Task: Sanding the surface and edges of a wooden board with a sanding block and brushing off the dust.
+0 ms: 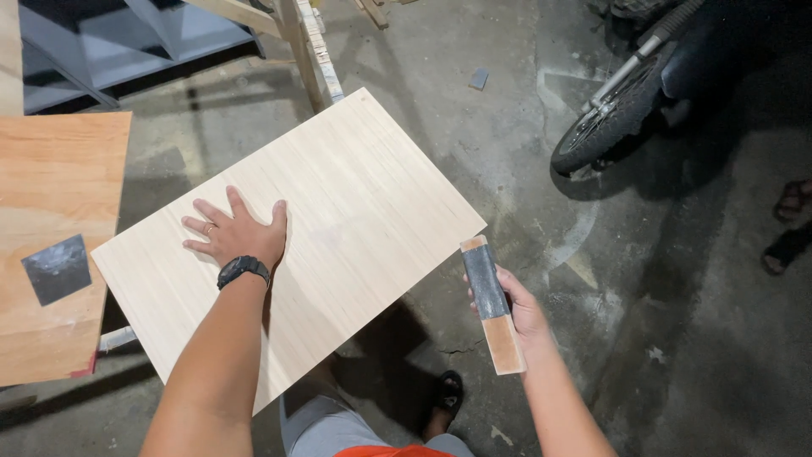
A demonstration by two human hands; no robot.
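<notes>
The floor [507, 110] is bare grey concrete, stained and cracked. A motorcycle front wheel [605, 123] stands at 2 o'clock. A reddish plywood sheet [51, 178] lies at 9 o'clock. Timber framing [309, 46] rises at 12 o'clock, dark panels [101, 42] at 11 o'clock.

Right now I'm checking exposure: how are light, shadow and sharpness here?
Head view: the pale board is brightly lit and sharp; the left hand casts a soft shadow on it; the right hand holding the sanding block is clear; the motorcycle wheel corner is dim.
</notes>
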